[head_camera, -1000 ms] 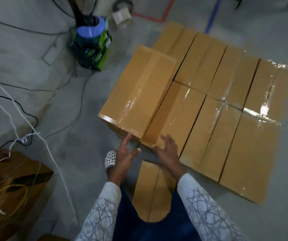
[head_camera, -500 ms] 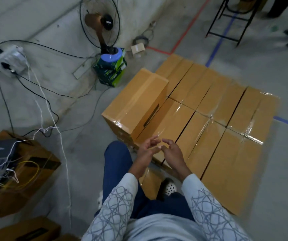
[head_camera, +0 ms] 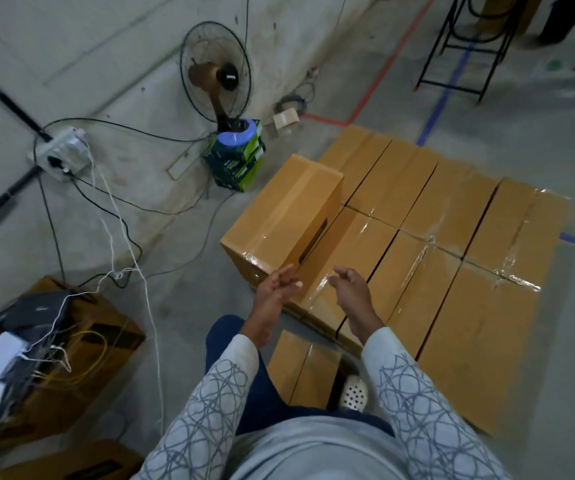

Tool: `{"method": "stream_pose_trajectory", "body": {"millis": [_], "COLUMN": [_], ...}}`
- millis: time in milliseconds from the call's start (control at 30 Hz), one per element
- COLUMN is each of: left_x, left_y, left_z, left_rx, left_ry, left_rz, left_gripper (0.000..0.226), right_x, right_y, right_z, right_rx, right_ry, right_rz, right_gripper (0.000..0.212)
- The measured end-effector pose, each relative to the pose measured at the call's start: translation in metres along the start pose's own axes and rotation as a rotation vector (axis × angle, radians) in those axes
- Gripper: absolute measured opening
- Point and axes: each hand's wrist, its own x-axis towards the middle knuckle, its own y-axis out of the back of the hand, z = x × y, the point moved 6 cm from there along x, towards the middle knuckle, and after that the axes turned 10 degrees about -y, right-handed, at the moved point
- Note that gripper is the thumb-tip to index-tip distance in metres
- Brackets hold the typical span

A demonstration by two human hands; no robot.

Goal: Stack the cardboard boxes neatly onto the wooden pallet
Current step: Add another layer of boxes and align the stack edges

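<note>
Your left hand [head_camera: 277,289] and right hand [head_camera: 350,289] hung apart over the near left edge of the stack, fingers loosely curled, gripping nothing. Just beyond them one cardboard box [head_camera: 284,213] sat on top of the flat layer of boxes [head_camera: 452,258], at its left side. Another box [head_camera: 301,368] lay on the floor [head_camera: 189,306] beside your shoe [head_camera: 354,393]. A fan [head_camera: 216,77] stood far left.
</note>
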Motion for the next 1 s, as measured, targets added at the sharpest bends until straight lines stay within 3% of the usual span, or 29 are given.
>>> {"method": "stream_pose_trajectory", "body": {"millis": [267, 567, 767, 1000], "left_x": [0.025, 0.121, 0.169, 0.254], "left_y": [0.053, 0.119, 0.129, 0.115], "left_z": [-0.014, -0.018, -0.004, -0.026], "left_rx": [-0.026, 0.008, 0.038, 0.120], "left_ry": [0.032, 0.050, 0.052, 0.036], "left_rz": [0.015, -0.197, -0.235, -0.113], "left_gripper": [0.040, 0.036, 0.034, 0.034], "right_x": [0.009, 0.039, 0.044, 0.144], "right_y": [-0.023, -0.074, -0.107, -0.104], "right_z": [0.012, 0.006, -0.005, -0.024], "right_rx": [0.064, 0.307, 0.292, 0.161], "right_ry": [-0.046, -0.064, -0.090, -0.071], "right_rz": [0.071, 0.340, 0.348, 0.308], "right_gripper": [0.033, 0.032, 0.025, 0.026]}}
